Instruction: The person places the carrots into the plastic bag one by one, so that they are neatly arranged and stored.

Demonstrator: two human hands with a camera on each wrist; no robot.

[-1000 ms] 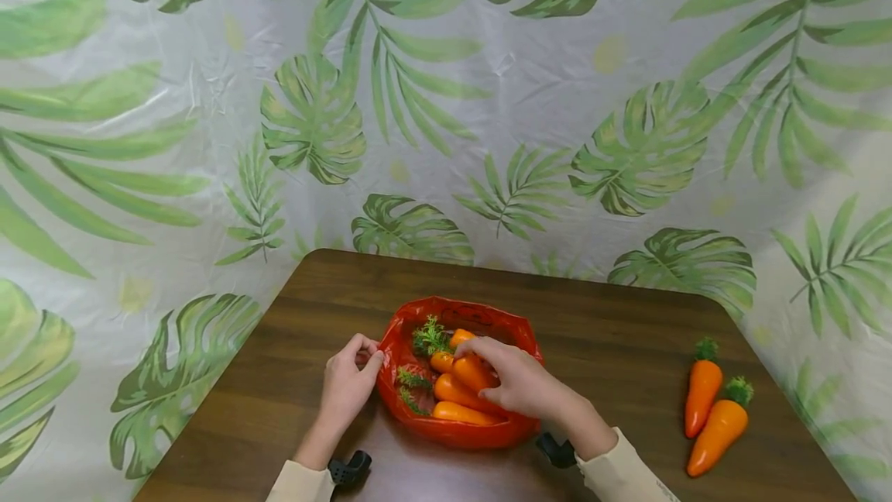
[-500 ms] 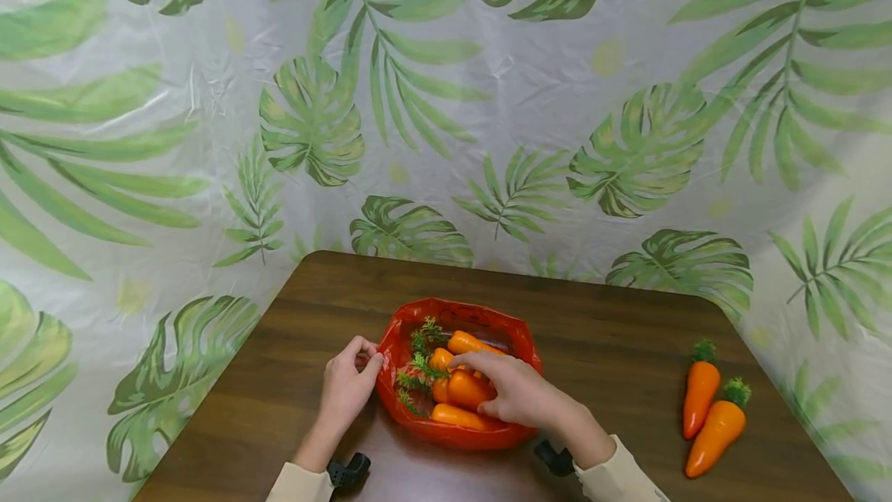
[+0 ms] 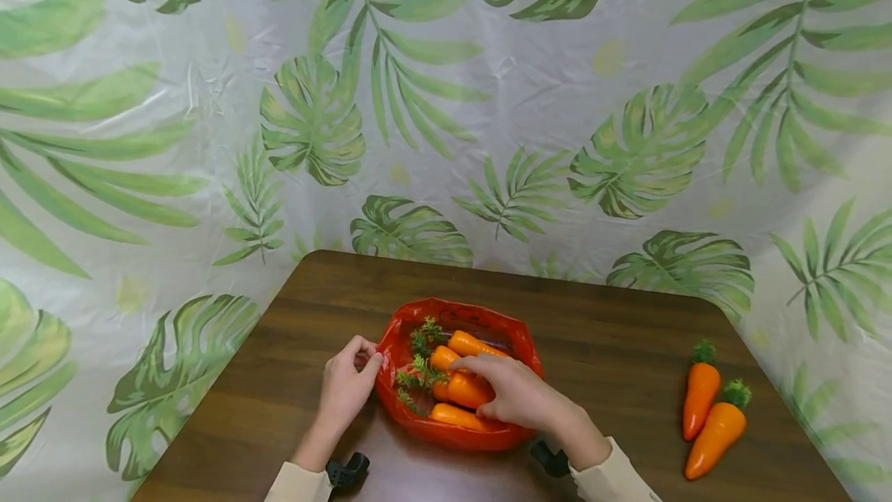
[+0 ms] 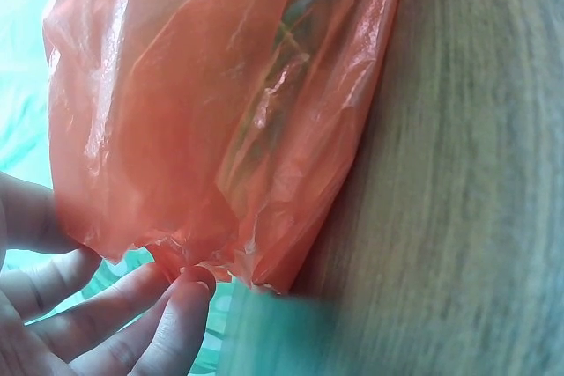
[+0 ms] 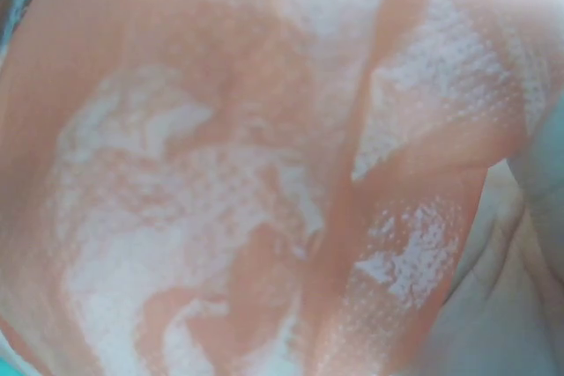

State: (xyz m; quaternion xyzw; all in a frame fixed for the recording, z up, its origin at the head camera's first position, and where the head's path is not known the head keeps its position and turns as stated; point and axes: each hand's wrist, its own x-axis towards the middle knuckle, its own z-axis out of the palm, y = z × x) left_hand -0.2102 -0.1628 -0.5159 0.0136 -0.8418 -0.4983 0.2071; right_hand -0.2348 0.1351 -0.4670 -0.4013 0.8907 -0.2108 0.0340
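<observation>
A red plastic bag [image 3: 456,440] stands with its mouth spread wide. Several orange toy-like carrots [image 3: 456,417] with green leafy tops lie inside, tops toward the left. My left hand [image 3: 348,378] pinches the bag's left rim between thumb and fingers; in the left wrist view, the fingertips [image 4: 196,283] hold the crumpled edge of the thin plastic. Reaching in over the right rim, my right hand [image 3: 523,393] grips a carrot [image 3: 468,390] with thumb and fingers at its thick body. The carrot's far end is hidden under the palm. Blurred red plastic [image 5: 220,173] fills most of the right wrist view.
Two more carrots, one reddish orange [image 3: 700,400] and one lighter orange [image 3: 716,440], lie side by side at the right of the dark wooden table [image 3: 599,316]. A leaf-patterned curtain [image 3: 530,99] hangs behind the table's far edge.
The carrot in my right hand has come down and slightly toward me among the others, its leafy top now lying over the pile. My left hand has stayed on the rim.
</observation>
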